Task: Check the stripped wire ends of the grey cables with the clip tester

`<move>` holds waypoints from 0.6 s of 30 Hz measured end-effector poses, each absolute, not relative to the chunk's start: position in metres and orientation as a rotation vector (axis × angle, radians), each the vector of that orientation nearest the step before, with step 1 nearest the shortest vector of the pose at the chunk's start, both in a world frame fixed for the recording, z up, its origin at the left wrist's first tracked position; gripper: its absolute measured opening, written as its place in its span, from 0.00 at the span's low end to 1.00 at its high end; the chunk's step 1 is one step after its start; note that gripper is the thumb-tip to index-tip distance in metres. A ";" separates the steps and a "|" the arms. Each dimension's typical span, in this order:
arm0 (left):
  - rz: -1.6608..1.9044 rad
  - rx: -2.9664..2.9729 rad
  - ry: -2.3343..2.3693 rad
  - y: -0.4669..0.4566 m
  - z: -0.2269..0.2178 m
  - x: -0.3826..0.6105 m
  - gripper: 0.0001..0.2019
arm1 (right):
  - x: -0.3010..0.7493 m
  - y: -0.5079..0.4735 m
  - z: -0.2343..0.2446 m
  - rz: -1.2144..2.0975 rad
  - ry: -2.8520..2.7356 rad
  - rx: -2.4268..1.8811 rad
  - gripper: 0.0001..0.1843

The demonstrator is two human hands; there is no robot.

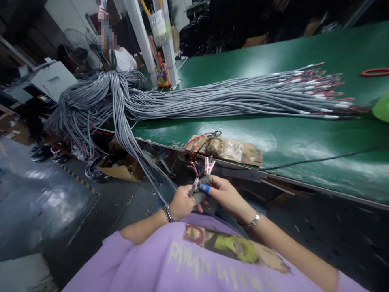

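Note:
Just off the bench's near edge, my left hand [181, 201] is closed around the end of a grey cable [194, 185]. Thin coloured wires [196, 168] fan out from its stripped tip. My right hand [223, 192] is closed too, its thumb in blue tape and other fingers in greyish wraps, pressed to the same cable end beside the left fingers. A pink clothespin-like clip [209, 165] stands just above the right fingertips; what it grips is unclear. Behind it lies a worn wooden board [231, 150] with red and black leads [199, 140] at its left end.
A long bundle of grey cables [212, 97] lies across the green bench [319, 142], draping off its left side. A white post [170, 52] stands at the back. Below is an open cardboard box [121, 168]. Another person [123, 59] is at the far left.

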State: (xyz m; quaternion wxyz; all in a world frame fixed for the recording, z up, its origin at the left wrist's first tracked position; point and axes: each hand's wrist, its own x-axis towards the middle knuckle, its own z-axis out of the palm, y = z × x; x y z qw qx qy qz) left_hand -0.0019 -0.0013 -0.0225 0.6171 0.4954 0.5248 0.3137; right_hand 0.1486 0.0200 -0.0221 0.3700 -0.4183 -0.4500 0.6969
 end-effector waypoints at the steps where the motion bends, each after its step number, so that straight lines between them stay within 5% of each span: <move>1: 0.742 1.144 1.217 -0.002 -0.022 -0.002 0.26 | 0.148 0.020 -0.024 1.770 -1.139 -1.082 0.23; 18: 0.970 0.960 1.282 0.002 -0.029 -0.001 0.24 | 0.146 0.010 -0.034 1.633 -0.988 -1.179 0.24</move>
